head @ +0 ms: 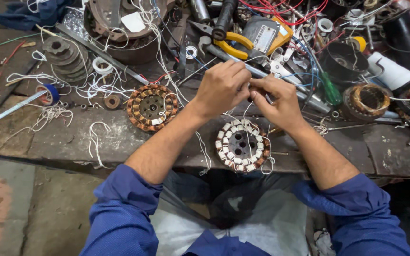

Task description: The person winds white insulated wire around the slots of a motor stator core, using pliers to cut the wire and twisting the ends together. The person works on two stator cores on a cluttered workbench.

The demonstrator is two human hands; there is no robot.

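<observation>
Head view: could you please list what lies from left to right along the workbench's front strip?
Blue tape roll → bare copper-wound stator → stator with white wrapped coils, below both hands → upright copper coil ring.

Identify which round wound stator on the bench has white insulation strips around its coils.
The round stator with white wrapped coils, directly below both hands at the bench's near edge. The copper-wound stator to its left shows bare orange windings.
</observation>
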